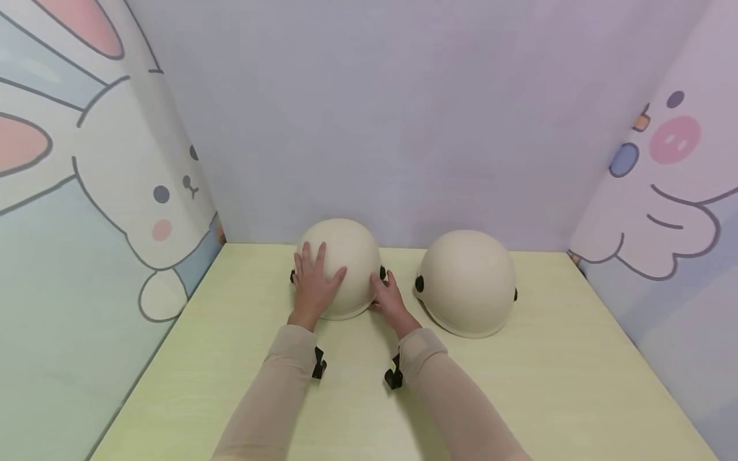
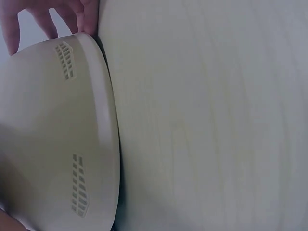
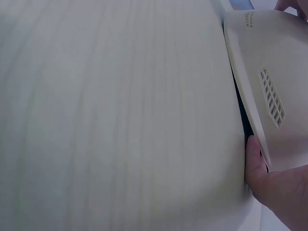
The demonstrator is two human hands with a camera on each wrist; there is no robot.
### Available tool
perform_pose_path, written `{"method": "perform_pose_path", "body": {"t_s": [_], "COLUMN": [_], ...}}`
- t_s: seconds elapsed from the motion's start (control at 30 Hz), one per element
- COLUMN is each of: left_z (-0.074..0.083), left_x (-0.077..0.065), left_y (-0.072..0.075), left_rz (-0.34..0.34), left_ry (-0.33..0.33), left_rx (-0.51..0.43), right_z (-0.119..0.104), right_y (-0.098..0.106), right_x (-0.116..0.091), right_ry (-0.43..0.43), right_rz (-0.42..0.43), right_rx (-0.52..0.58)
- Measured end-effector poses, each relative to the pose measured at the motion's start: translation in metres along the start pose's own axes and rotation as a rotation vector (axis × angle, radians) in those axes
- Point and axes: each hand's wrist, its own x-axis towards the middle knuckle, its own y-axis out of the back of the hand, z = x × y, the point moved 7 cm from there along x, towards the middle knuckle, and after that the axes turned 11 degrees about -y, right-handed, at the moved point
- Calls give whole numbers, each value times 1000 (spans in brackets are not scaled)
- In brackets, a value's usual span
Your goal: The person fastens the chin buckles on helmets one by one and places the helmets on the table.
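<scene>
A cream-coloured helmet sits dome up near the back of the table, black fittings at its sides. My left hand rests spread on the left of its dome, fingers fairly straight. At its right side my right hand holds the lower rim. The right wrist view shows the thumb of this hand at the rim, where a dark gap shows between helmet and table. Fingers of the right hand reach over the helmet's far side in the left wrist view. Latticed vents mark the shell.
To the right stands a second cream helmet, dome up, with black side fittings. The pale yellow table meets a plain lilac wall behind. Cartoon-printed panels rise at left and right.
</scene>
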Motion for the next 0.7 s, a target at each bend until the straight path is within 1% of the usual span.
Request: {"method": "perform_pose_path", "body": {"t_s": [0.13, 0.4, 0.5, 0.7], "left_z": [1, 6, 6, 8], "left_x": [-1, -2, -4, -4], "left_y": [0, 7, 7, 6], "left_rz": [8, 32, 27, 14], "left_ry": [10, 12, 29, 69], "left_rx": [-33, -35, -46, -88], "right_z": [0, -5, -8, -20], "right_y": [1, 4, 4, 8], "right_x": [1, -3, -2, -4], "right_ry": [-5, -11, 8, 80], "right_rz": [-4, -11, -30, -19], "right_rx": [11, 56, 74, 61]}}
